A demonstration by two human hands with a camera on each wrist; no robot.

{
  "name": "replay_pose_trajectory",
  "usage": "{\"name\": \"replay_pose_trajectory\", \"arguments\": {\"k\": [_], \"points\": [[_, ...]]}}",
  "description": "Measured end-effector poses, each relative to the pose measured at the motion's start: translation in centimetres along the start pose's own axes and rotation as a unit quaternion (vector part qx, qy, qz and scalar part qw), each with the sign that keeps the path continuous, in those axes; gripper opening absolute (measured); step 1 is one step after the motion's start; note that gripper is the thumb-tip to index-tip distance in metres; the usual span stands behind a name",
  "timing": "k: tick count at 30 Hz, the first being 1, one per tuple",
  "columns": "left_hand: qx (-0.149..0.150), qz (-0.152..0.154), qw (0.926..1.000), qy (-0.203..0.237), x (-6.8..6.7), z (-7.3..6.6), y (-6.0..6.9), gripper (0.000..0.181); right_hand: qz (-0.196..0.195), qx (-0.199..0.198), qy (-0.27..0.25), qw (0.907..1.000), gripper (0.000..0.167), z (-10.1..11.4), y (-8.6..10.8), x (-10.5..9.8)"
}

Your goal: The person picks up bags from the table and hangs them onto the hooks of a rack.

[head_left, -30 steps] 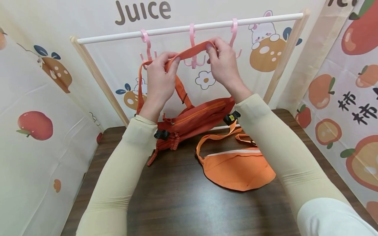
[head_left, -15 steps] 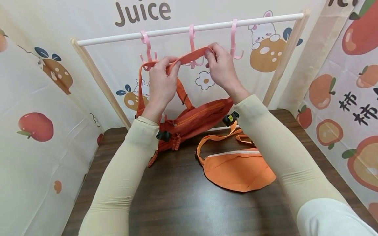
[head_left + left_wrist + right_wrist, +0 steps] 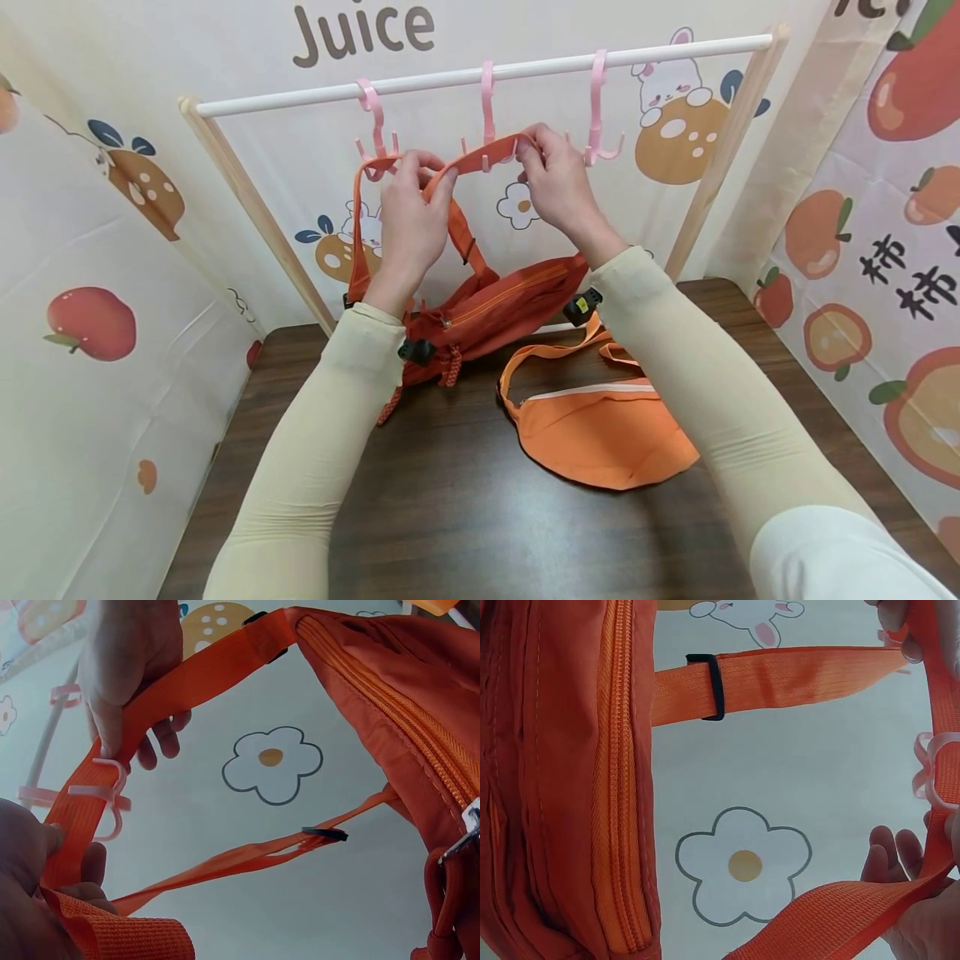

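Observation:
My left hand [image 3: 415,218] pinches an orange strap [image 3: 480,156] at its left part, while my right hand [image 3: 558,185] pinches the same strap further right. Between the hands the strap lies at the middle pink hook [image 3: 487,100], whose prongs show in front of it. Another stretch of strap passes over the left pink hook [image 3: 377,117]. Below the hands hangs the dark orange-red bag [image 3: 510,300], tilted, its lower left side at the table. The left wrist view shows the hook's prongs [image 3: 109,793] against the strap, with a hand on each side.
An orange waist bag [image 3: 607,433] with a white zip lies on the dark wooden table [image 3: 450,517], near my right forearm. The right pink hook [image 3: 596,108] hangs on the white rail [image 3: 675,52] of a wooden-legged rack, in front of a printed backdrop.
Both hands have lowered slightly with the strap, which now sits behind the middle hook's front prongs. The right hook has turned and shifted a little.

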State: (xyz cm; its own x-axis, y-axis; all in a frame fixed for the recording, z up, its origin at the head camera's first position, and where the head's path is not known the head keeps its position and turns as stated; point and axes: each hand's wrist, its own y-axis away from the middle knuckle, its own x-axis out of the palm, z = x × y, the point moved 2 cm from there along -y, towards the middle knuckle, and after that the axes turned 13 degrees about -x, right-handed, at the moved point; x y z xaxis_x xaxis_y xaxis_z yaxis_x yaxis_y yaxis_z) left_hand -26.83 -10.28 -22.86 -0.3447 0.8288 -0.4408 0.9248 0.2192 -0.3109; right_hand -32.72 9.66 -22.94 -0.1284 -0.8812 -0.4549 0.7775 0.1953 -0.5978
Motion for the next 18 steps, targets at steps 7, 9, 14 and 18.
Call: {"name": "replay_pose_trajectory", "arguments": {"k": [7, 9, 14, 18], "points": [[-0.027, 0.006, 0.9996, 0.007, 0.2, 0.8, 0.0, 0.033, 0.007, 0.002, -0.029, 0.9996, 0.031, -0.5, 0.3, 0.6], [-0.031, 0.008, 0.9994, 0.009, 0.3, 1.1, 0.1, 0.033, 0.008, 0.001, -0.032, 0.9995, 0.031, -0.6, 0.3, 0.8], [-0.035, 0.012, 0.9992, 0.015, 0.5, 1.7, 0.3, 0.032, 0.011, -0.010, -0.020, 0.9997, 0.031, -1.0, 0.5, 1.1], [-0.040, 0.014, 0.9990, 0.018, 0.6, 2.5, 0.5, 0.031, 0.016, -0.017, -0.011, 0.9997, 0.031, -1.3, 0.6, 1.3]]}}
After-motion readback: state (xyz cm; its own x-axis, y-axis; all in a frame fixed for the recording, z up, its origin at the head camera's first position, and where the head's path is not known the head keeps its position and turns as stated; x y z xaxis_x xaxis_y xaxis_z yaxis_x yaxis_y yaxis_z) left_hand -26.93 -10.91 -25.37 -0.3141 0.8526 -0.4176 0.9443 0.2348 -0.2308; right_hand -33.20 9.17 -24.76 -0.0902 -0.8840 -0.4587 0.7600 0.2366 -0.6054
